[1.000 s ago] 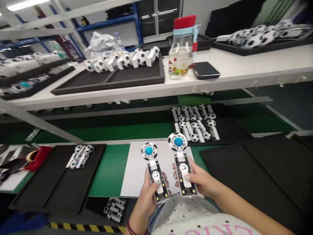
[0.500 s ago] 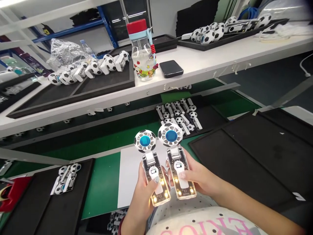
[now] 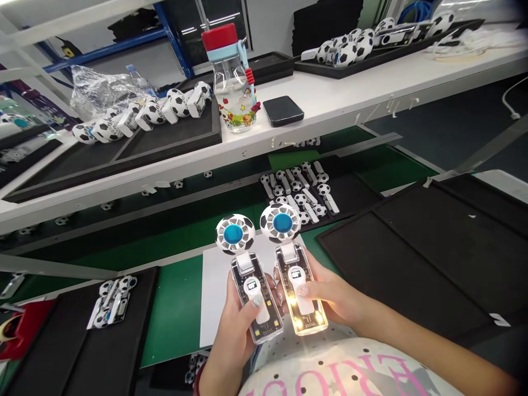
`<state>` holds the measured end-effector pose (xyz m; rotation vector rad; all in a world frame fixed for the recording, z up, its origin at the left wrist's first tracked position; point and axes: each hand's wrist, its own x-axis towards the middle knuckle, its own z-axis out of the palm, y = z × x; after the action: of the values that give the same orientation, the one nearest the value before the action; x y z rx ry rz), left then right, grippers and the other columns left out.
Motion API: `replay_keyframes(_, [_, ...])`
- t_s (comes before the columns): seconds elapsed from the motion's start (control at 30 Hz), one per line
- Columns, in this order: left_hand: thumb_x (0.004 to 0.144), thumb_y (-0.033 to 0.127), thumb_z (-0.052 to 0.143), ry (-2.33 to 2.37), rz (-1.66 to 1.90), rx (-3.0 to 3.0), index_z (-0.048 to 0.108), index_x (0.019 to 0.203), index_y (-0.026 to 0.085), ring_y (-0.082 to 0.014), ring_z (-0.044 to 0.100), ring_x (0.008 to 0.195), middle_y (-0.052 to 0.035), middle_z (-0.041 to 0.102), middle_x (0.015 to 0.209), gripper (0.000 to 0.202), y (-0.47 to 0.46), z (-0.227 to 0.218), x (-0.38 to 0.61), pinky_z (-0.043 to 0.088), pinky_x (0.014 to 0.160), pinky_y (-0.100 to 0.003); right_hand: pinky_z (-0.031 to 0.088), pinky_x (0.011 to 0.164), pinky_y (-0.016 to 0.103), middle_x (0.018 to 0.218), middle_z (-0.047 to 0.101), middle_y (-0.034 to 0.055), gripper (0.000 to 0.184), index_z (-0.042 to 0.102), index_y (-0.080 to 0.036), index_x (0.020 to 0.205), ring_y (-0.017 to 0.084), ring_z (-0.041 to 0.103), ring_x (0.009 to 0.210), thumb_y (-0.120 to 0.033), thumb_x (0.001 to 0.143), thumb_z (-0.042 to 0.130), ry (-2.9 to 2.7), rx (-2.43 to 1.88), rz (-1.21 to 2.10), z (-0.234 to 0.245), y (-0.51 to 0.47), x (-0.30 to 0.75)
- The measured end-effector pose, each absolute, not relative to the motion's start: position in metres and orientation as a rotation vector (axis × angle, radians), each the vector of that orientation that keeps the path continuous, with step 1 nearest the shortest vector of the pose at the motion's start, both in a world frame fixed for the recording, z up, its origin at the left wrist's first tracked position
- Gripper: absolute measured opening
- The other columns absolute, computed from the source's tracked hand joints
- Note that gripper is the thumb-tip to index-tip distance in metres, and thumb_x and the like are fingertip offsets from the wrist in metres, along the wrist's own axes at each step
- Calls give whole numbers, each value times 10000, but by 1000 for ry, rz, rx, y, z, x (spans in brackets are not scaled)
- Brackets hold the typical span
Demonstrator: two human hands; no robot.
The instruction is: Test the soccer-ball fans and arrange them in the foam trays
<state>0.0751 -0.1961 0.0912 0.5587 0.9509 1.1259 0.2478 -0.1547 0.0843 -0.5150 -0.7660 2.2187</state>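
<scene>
From the head camera, the left hand [image 3: 233, 324] is closed around a clear-bodied handheld fan [image 3: 252, 297], its thumb lying across the white strip on the fan's front and its fingertips [image 3: 275, 297] showing past the far edge. The right hand [image 3: 332, 294] grips a second handheld fan [image 3: 299, 291] the same way, thumb pressed on its white strip. Both fans stand nearly upright, side by side and just apart, with their round soccer-patterned heads and blue hubs above the grip. The lower end of the right fan glows bright yellow; the left one shows only small lights.

Directly beneath the hands lies a white sheet [image 3: 214, 291] on a green mat [image 3: 173, 313]. Left of the grip, a black tray [image 3: 61, 352] carries a few soccer-patterned fan parts [image 3: 111, 302]. Right of the grip sits another black tray [image 3: 404, 269]. Beyond the fan heads, more fan parts [image 3: 299, 192] lie in rows on a dark tray [image 3: 350, 192].

Farther ahead, a white shelf [image 3: 330, 104] holds a red-capped water bottle [image 3: 229, 82], a black phone [image 3: 282, 110], and a tray [image 3: 165, 146] of assembled soccer-patterned fans [image 3: 144, 115], with a crumpled plastic bag [image 3: 97, 93] behind them.
</scene>
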Motion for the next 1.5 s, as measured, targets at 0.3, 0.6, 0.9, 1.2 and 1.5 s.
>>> replay_keyframes(0.3, [774, 296, 623, 951, 1138, 582, 203, 1392, 329, -262, 593, 1018, -79, 557, 1226, 747, -197, 94, 78, 492, 847, -367, 467, 749, 330, 1021, 586, 39, 795, 192, -279, 1363, 184, 599, 851, -184, 709, 633, -765, -542, 2197, 85, -158, 248])
replay_keyframes(0.6, [762, 299, 640, 971, 1153, 552, 283, 1361, 317, -255, 593, 1004, -75, 555, 1216, 697, -198, 88, 76, 481, 865, -379, 476, 705, 330, 914, 611, 24, 740, 225, -262, 1346, 170, 608, 748, -219, 728, 631, -797, -563, 2177, 85, -160, 247])
replay_keyframes(0.9, [689, 349, 698, 937, 1140, 635, 430, 1214, 250, -244, 627, 856, -76, 629, 1030, 598, -197, 80, 72, 527, 724, -355, 466, 797, 336, 1186, 532, 72, 857, 159, -304, 1396, 208, 579, 972, -230, 714, 673, -755, -539, 2196, 83, -158, 248])
replay_keyframes(1.2, [686, 308, 690, 819, 1167, 604, 384, 1232, 252, -229, 619, 854, -50, 622, 985, 628, -196, 79, 79, 501, 740, -340, 460, 863, 395, 1322, 456, 97, 933, 121, -320, 1408, 262, 550, 1086, -327, 695, 724, -818, -629, 2176, 79, -161, 251])
replay_keyframes(1.5, [590, 301, 731, 644, 1292, 410, 396, 1124, 245, -191, 587, 722, -35, 576, 896, 632, -208, 53, 81, 483, 646, -329, 523, 771, 367, 1259, 535, 73, 1147, 58, -451, 1392, 281, 613, 960, -488, 523, 806, -788, -1270, 2198, 84, -163, 246])
